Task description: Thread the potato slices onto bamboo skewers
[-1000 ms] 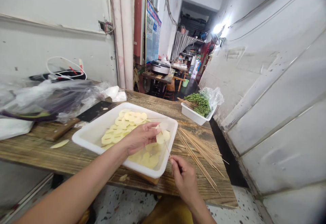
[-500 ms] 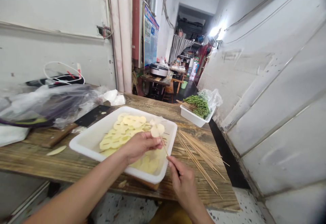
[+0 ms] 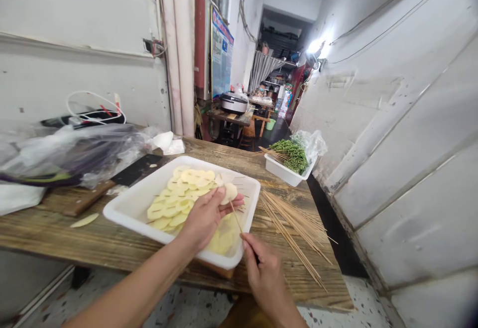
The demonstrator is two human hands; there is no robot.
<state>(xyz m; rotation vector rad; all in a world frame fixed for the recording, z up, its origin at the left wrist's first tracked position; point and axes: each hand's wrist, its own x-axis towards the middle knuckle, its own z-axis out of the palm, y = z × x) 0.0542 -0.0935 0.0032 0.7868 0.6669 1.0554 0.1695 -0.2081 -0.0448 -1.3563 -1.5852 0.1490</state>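
Note:
Pinched between the thumb and fingers of my left hand (image 3: 209,216) are pale potato slices (image 3: 229,192) threaded on a thin bamboo skewer (image 3: 236,217). My right hand (image 3: 266,271) is closed around the skewer's lower end, nearer to me. Both hands are over the near right part of a white plastic tray (image 3: 252,213). Inside the tray lie rows of skewered potato slices (image 3: 168,206), overlapping on the left and middle. Loose-looking slices rest under my left hand, partly hidden by it.
Bare bamboo skewers (image 3: 295,228) lie fanned out right of the tray. Behind them stands a white container (image 3: 284,172) with skewered green vegetables (image 3: 293,155). A knife with a wooden handle (image 3: 87,198), a stray slice (image 3: 84,220) and plastic bags (image 3: 74,151) lie on the left.
My left hand has slid up the skewer, and its thumb now presses on the slices. My right hand has shifted slightly left and down with the skewer's end.

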